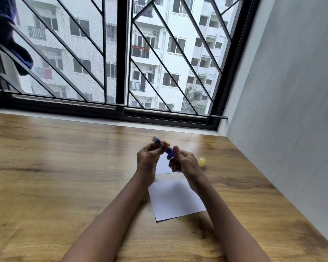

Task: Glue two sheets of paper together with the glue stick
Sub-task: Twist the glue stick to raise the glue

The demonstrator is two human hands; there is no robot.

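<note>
Both hands hold a blue and white glue stick [160, 143] above the wooden table, tilted with its white glue end up and to the left. My left hand [148, 159] pinches its middle. My right hand [184, 162] grips its blue lower end. The cap is off: a yellow cap [201, 162] stands on the table just right of my right hand. One white sheet of paper [176, 199] lies flat under my forearms. A second white sheet [164, 164] lies farther away, mostly hidden behind my hands.
The wooden table [64, 176] runs to a window sill with a black barred window [121, 53] behind. A grey wall [292, 110] bounds the table on the right. Dark blue cloth [6, 35] hangs at the upper left.
</note>
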